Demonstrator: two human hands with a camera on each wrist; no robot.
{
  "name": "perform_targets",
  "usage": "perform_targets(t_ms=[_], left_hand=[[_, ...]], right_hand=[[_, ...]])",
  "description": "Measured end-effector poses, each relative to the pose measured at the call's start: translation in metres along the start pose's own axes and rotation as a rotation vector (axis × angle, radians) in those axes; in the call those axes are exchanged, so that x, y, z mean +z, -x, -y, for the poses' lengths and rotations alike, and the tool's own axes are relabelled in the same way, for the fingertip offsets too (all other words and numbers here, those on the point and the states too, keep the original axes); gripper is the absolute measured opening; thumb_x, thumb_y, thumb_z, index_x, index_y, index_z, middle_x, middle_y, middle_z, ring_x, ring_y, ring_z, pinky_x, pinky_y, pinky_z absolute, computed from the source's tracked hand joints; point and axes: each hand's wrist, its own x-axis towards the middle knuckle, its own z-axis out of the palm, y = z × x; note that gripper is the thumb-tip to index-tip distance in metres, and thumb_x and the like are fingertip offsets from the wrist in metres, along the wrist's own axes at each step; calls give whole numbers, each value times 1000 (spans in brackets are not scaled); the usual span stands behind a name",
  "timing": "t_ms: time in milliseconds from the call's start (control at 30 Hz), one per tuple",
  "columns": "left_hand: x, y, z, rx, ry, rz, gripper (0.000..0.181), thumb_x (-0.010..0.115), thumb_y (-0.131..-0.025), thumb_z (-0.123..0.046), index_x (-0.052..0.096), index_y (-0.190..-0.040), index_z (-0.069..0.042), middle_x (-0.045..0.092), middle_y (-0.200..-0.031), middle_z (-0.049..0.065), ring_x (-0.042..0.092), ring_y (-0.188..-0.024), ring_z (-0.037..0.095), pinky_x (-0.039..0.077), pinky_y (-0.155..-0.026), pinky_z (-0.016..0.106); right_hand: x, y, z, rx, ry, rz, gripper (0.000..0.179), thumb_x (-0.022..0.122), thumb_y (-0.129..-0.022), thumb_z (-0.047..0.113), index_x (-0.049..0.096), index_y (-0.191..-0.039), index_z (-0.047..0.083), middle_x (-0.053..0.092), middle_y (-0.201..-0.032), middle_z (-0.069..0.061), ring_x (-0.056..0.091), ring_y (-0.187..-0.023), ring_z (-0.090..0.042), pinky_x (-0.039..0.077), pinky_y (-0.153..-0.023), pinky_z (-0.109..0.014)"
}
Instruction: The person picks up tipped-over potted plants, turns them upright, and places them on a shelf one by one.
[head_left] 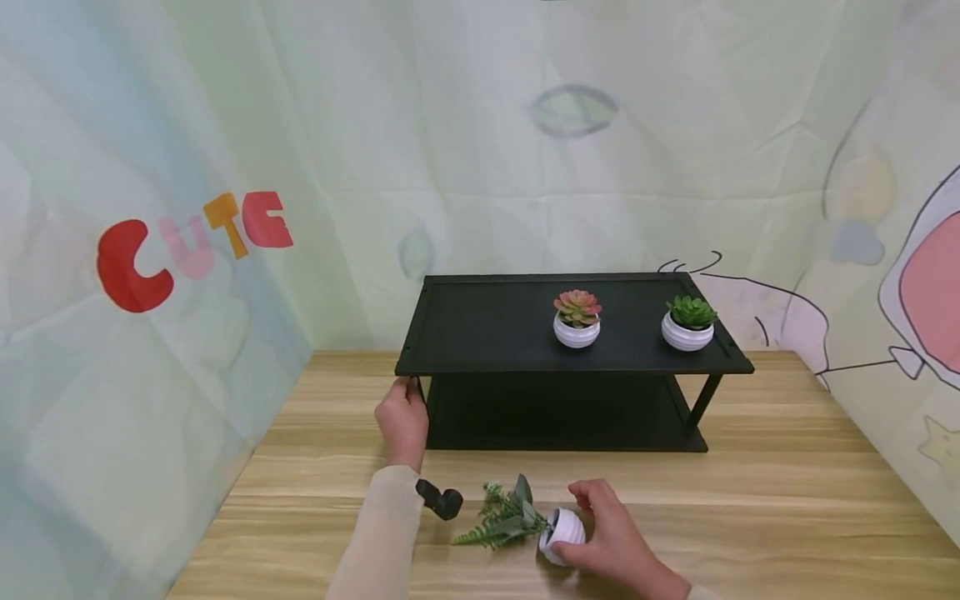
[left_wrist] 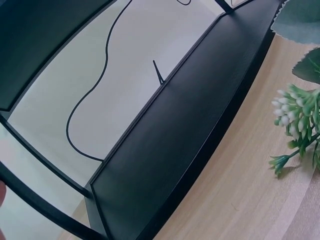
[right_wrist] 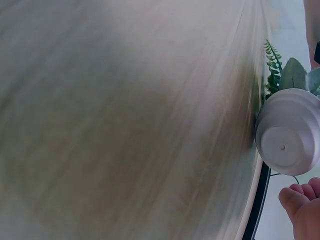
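Note:
My left hand (head_left: 402, 423) grips the left side support of a black two-tier shelf (head_left: 562, 408), just under the top board. In the left wrist view only a sliver of finger (left_wrist: 1, 200) shows beside the shelf's black bars (left_wrist: 45, 205). An artificial plant in a white ribbed pot (head_left: 564, 536) lies on its side in front of the shelf, its leaves (head_left: 506, 518) pointing left. Around the pot my right hand (head_left: 615, 537) is spread, thumb at its near side. The right wrist view shows its fingers (right_wrist: 302, 200) apart from the pot (right_wrist: 287, 132).
On the shelf's top board stand a reddish succulent in a white pot (head_left: 577, 321) and a green succulent in a white pot (head_left: 688, 323). The wooden table (head_left: 787, 500) extends around the shelf. Printed cloth (head_left: 360, 167) hangs behind and at both sides.

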Motion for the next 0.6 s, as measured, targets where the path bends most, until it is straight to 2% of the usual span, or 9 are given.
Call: perform_targets(t_ms=[133, 300, 433, 600], left_hand=[[1, 0, 1, -14, 1, 15, 15, 56, -91, -6, 67, -87, 3, 69, -80, 19, 65, -68, 32, 51, -61, 45], [1, 0, 2, 1, 0, 0, 14, 56, -91, -6, 67, -86, 3, 69, -79, 19, 65, -67, 32, 51, -60, 45], [1, 1, 2, 4, -4, 2, 14, 56, -91, -6, 67, -86, 3, 69, -79, 19, 65, -67, 32, 51, -60, 45], [0, 0, 0, 7, -5, 8, 15, 56, -91, -6, 67, -87, 3, 69, -80, 19, 65, -67, 32, 51, -61, 45]], right_hand=[[0, 1, 2, 3, 28, 31, 64, 84, -59, 28, 54, -109, 1, 51, -97, -4, 47, -85, -11, 47, -75, -25], [2, 2, 4, -8, 20, 88, 62, 82, -62, 31, 52, -107, 1, 50, -97, -3, 46, -83, -8, 45, -71, -21], [6, 3, 3, -58, 16, 77, 56, 82, -61, 28, 53, -102, 2, 48, -94, 1, 44, -79, -4, 44, -64, -19], [8, 3, 3, -115, 49, 54, 50, 81, -60, 27, 55, -98, 7, 48, -92, 4, 45, -78, -3, 44, -63, -19]])
